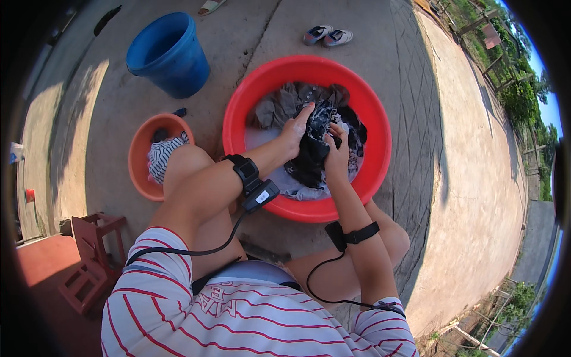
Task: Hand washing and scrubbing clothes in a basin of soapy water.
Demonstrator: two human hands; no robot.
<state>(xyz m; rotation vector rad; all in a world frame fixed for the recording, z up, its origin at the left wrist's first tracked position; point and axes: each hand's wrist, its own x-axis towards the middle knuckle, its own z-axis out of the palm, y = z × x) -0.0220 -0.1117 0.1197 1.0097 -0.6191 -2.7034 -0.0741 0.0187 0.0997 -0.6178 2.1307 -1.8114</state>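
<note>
Wet and sudsy, a dark garment (313,151) is held over a large red plastic basin (306,213). My left hand (295,130) grips it from the left, thumb up along the soapy cloth. On the right side my right hand (337,154) holds the same garment with curled fingers. Beneath and behind it, a grey garment with snap buttons (279,107) lies against the basin's far wall. More dark patterned cloth (358,129) is bunched at the right. Cloudy soapy water (258,137) shows at the left of the basin.
A blue plastic bucket (189,67) stands at the far left. Beside my left knee is an orange basin (137,167) holding striped cloth (165,156). A pair of shoes (337,39) sits beyond the red basin. A reddish wooden stool (96,254) is at lower left.
</note>
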